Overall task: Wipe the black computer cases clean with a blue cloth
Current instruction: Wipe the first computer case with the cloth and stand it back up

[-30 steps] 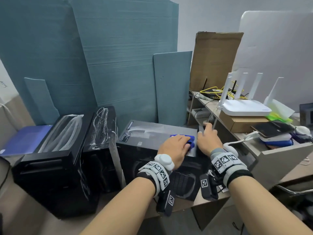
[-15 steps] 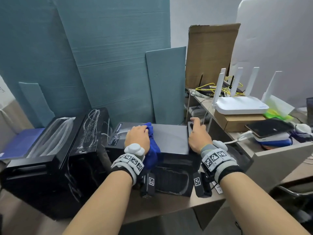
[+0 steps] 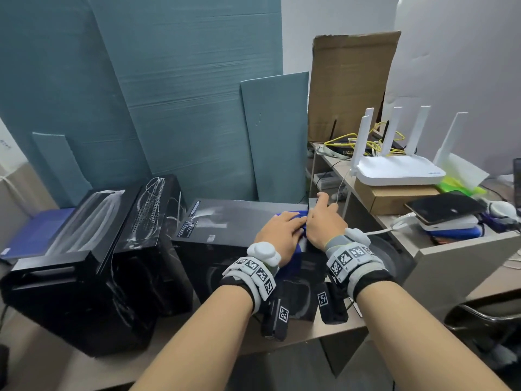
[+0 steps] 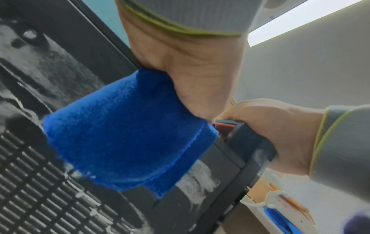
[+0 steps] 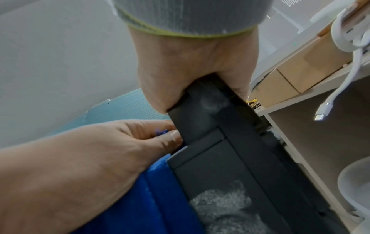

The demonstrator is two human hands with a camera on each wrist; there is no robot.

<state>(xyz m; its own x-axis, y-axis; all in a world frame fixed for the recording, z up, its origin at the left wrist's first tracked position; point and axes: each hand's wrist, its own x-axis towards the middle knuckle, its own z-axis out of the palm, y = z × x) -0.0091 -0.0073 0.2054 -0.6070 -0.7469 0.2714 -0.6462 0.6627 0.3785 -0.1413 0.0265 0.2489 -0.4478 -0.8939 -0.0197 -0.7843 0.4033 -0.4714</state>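
Three black computer cases point(image 3: 93, 249) stand on the surface point(image 3: 84, 371). On the top of the rightmost case point(image 3: 239, 218), at its right edge, the left hand point(image 3: 279, 235) presses the blue cloth point(image 4: 128, 131) flat, fingers together; the right hand point(image 3: 324, 221) grips that case's right edge, fingers curled over it

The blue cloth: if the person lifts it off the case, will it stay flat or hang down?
Probably hang: the blue cloth already droops folded over the edge of the black computer case under the left hand. It looks fluffy, so likely light and not slippery.
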